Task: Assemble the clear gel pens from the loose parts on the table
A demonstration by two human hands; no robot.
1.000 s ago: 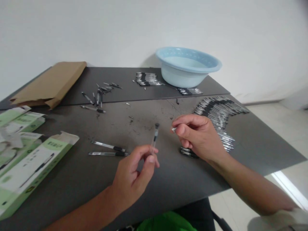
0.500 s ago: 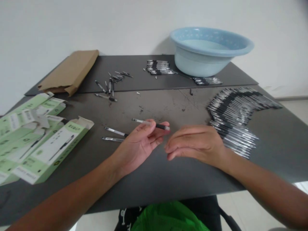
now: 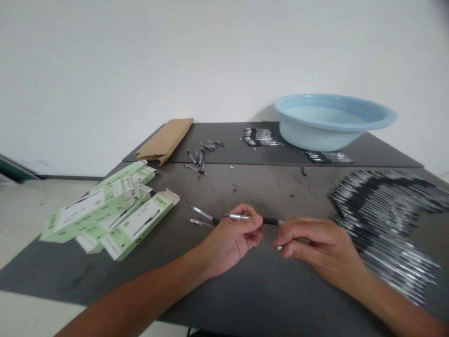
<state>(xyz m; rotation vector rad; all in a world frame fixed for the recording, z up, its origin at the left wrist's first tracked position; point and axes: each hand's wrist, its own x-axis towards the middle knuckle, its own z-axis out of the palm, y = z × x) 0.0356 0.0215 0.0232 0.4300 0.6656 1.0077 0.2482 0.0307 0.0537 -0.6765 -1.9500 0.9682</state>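
My left hand is closed on a clear-barrelled pen with a black grip, pinched between thumb and fingers and pointing right. Close to the pen's gripped end, my right hand pinches a small silvery piece that looks like a pen tip; most of it is hidden by the fingers. Whether the right fingers also touch the pen's end, I cannot tell. Just left of my left hand, two more pens lie on the dark table. To the right, many pens are laid side by side in a curved row.
Green-and-white pen boxes overlap at the left. Behind them lies a brown paper bag. Loose pens are scattered at the back, beside a neat bundle. A blue basin stands back right, near more pens.
The view has tilted up and turned left. My right hand's fingers have come to the pen's front end, and a small silvery piece now shows between them. My left hand still holds the pen.
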